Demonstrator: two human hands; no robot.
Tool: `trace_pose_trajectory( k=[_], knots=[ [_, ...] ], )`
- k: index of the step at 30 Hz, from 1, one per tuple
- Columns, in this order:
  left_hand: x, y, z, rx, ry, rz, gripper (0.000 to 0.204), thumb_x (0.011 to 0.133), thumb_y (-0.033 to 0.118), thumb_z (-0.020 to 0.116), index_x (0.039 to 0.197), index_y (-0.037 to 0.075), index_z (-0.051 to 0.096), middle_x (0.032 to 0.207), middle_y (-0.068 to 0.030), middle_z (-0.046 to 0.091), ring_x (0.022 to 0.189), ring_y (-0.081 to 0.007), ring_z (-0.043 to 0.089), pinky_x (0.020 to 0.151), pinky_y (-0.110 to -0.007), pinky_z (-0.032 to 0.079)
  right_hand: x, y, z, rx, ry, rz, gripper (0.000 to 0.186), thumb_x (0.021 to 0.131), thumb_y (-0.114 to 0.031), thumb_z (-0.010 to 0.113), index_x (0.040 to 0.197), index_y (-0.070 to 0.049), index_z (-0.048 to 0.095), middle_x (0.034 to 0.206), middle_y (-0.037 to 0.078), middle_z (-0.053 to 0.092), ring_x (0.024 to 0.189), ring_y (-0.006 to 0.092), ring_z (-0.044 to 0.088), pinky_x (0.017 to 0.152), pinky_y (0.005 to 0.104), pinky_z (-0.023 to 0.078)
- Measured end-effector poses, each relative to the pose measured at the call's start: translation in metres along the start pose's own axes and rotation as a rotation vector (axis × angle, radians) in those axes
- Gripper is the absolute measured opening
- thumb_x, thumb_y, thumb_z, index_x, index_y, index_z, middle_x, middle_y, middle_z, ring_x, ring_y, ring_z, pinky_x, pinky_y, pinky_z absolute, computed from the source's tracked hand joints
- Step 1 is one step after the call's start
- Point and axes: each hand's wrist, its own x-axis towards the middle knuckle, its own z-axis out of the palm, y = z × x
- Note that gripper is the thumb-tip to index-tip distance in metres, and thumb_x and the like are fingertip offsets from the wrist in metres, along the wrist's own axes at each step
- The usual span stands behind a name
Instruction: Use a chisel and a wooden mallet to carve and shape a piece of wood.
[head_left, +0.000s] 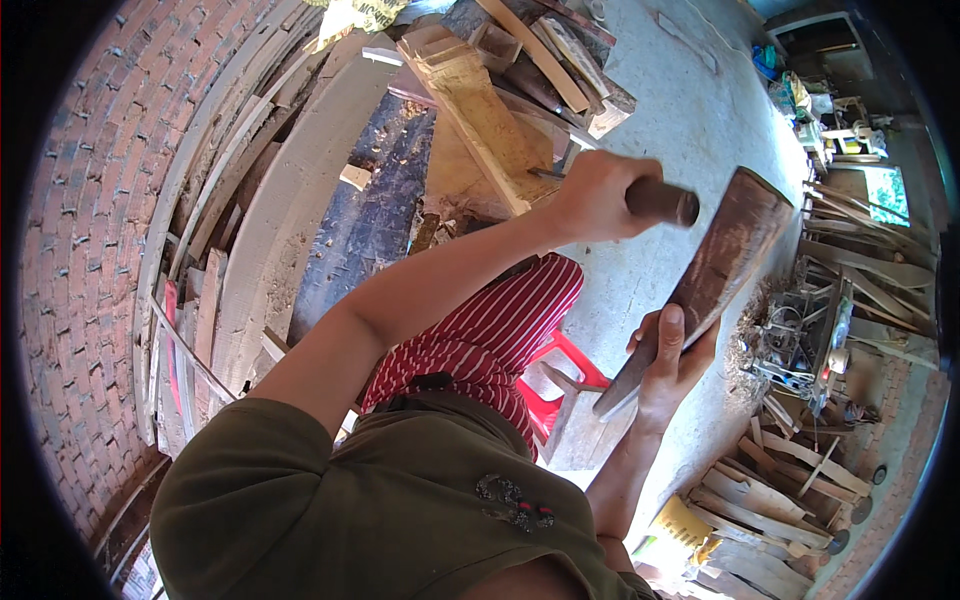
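Note:
My left hand (603,196) is closed in a fist around a dark round tool handle (672,202), whose blunt end sticks out toward the right. A thin dark piece of metal (545,173) shows on the fist's other side; whether it belongs to the handle I cannot tell. My right hand (672,365) grips a dark wooden bat-like block (722,245), broad at its upper end and narrower below. The block is tilted, apart from the handle. Beyond my left hand lies a yellowish-brown timber piece (478,115) with a rough, chipped far end.
A blue-stained board (360,205) with wood chips lies left of my knees. Long planks (270,220) lean along the brick wall (95,200). A red plastic stool (545,410) stands by my legs. Scrap wood (770,500) and a yellow basket (680,527) are at the right.

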Motion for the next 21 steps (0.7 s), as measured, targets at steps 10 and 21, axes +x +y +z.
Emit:
trace_pose_trajectory(
  k=[10, 21],
  knots=[
    [0.021, -0.003, 0.009, -0.027, 0.013, -0.039, 0.024, 0.068, 0.025, 0.081, 0.079, 0.012, 0.065, 0.067, -0.0082, 0.067, 0.062, -0.0301, 0.068, 0.059, -0.039, 0.053, -0.002, 0.002, -0.010, 0.006, 0.047, -0.001, 0.040, 0.100, -0.033, 0.060, 0.116, 0.002, 0.048, 0.063, 0.007, 0.054, 0.049, 0.0127, 0.052, 0.044, 0.0258, 0.043],
    [0.005, -0.004, 0.013, -0.003, -0.004, 0.036, 0.025, 0.067, 0.018, 0.081, 0.080, 0.011, 0.062, 0.065, -0.0096, 0.063, 0.059, -0.0288, 0.065, 0.055, -0.037, 0.049, 0.025, -0.007, -0.009, -0.030, -0.046, 0.022, 0.040, 0.098, -0.036, 0.061, 0.109, 0.001, 0.049, 0.066, 0.007, 0.056, 0.051, 0.0152, 0.053, 0.046, 0.0277, 0.044]
  ],
)
